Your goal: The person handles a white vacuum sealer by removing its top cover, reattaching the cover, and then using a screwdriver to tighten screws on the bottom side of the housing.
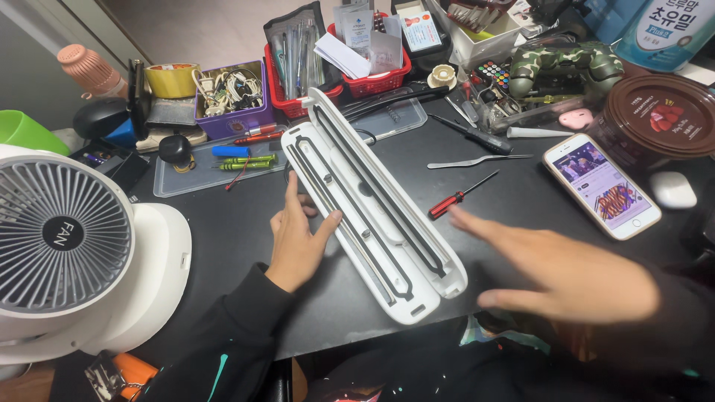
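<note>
A cluttered black desk (pixel 223 223) fills the frame under even indoor light, its far edge crowded with a red basket (pixel 372 78) of papers, a purple box (pixel 231 112) of cables and a clear plastic tray (pixel 179 179). A white desk fan (pixel 67 238) stands at the left. Beyond the desk, pale flooring (pixel 201 30) and a grey wall (pixel 30 82) show at upper left

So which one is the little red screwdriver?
Start at the long white device lying open in the middle of the black desk. Just right of it, past the right hand, lies the screwdriver. It alone has a red handle; the tools behind are black or silver.
</note>
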